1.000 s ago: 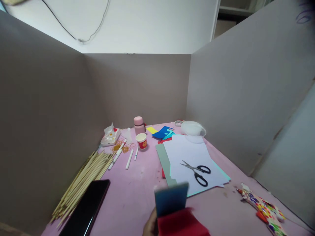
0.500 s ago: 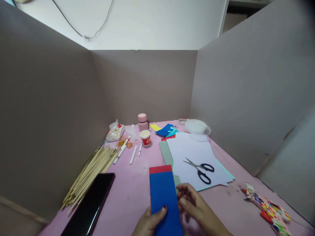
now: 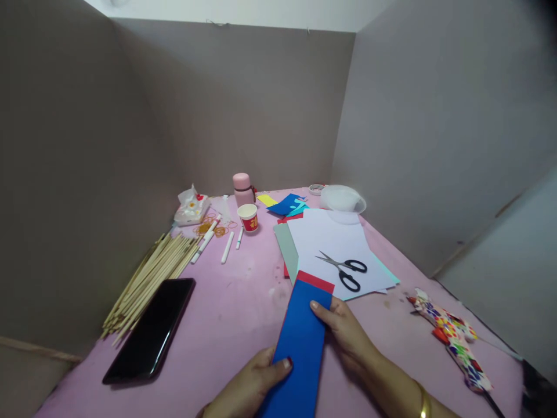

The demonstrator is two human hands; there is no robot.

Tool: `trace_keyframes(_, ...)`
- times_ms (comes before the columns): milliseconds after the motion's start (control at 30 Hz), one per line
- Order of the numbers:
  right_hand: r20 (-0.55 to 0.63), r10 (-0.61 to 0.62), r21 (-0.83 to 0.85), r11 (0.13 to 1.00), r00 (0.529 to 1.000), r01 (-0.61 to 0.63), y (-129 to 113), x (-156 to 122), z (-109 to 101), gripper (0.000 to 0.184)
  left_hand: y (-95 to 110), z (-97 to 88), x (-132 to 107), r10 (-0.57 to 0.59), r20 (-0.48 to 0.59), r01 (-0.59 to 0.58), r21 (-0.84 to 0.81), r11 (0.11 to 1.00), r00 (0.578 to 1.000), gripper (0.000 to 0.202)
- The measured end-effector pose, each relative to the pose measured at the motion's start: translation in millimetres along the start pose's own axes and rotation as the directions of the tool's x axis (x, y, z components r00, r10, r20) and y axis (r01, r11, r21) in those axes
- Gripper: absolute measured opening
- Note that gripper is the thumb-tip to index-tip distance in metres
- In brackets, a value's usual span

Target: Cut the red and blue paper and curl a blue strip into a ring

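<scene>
A long blue paper strip (image 3: 300,342) with a red sheet (image 3: 315,281) showing past its far end lies on the pink table (image 3: 235,313) in front of me. My left hand (image 3: 250,386) grips the strip's near left edge, thumb on top. My right hand (image 3: 346,331) holds the strip's right edge, fingers curled round it with one fingertip on the blue face. Black-handled scissors (image 3: 346,270) rest on white paper (image 3: 333,247) just beyond the strip.
A black phone (image 3: 150,331) and a bundle of wooden sticks (image 3: 150,278) lie at left. White pens (image 3: 227,247), a red paper cup (image 3: 249,217), a pink bottle (image 3: 242,188), coloured paper scraps (image 3: 285,204) and a clear bowl (image 3: 343,200) sit at the back. A patterned paper piece (image 3: 452,339) lies at right. Grey partitions wall three sides.
The blue and red sheets came down from upright to lie flat on the table, tilted rightward. My right hand came into view and took the right edge. The view dipped lower.
</scene>
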State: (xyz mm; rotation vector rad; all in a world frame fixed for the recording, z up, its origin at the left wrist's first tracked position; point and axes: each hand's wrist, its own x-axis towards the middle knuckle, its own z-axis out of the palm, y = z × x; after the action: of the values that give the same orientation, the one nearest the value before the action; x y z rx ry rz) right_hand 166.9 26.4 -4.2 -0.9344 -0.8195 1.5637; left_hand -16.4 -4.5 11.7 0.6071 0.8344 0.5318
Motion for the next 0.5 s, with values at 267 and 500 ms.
trace_keyframes(267, 0.089, 0.073, -0.106, 0.992, 0.993, -0.064, 1.4, 8.1, 3.6, 0.035, 1.9, -6.4, 10.7, 0.091, -0.138, -0.092, -0.003, 0.996, 0.986, 0.051)
trace_keyframes(500, 0.154, 0.079, -0.302, 0.953, 0.985, -0.029, 7.6, 29.8, 16.8, 0.045, 26.7, -5.1, 11.1, 0.272, -0.287, -0.258, 0.087, 0.962, 0.918, 0.049)
